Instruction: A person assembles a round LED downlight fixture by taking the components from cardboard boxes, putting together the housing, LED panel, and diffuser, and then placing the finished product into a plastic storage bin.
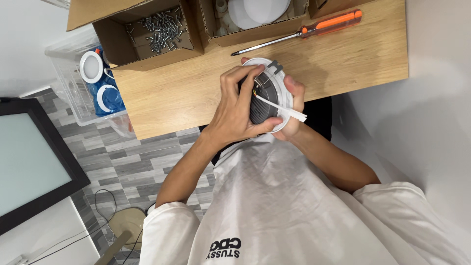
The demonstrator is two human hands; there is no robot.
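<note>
Both hands clasp a round white downlight (269, 95) just above the near edge of the wooden bench (196, 93). The left hand (235, 105) wraps its dark ribbed back from 9 o'clock; the right hand (293, 105) cups the rim at 3 o'clock. An orange-handled screwdriver (304, 32) lies at 12 o'clock, a box of screws (159, 29) at 10 o'clock. Grey tiled floor (132, 162) lies below.

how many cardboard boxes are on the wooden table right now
3. One at the back left holds loose screws, one in the middle holds white round parts, and a third shows only a corner at the top edge. More may lie out of view.
</note>
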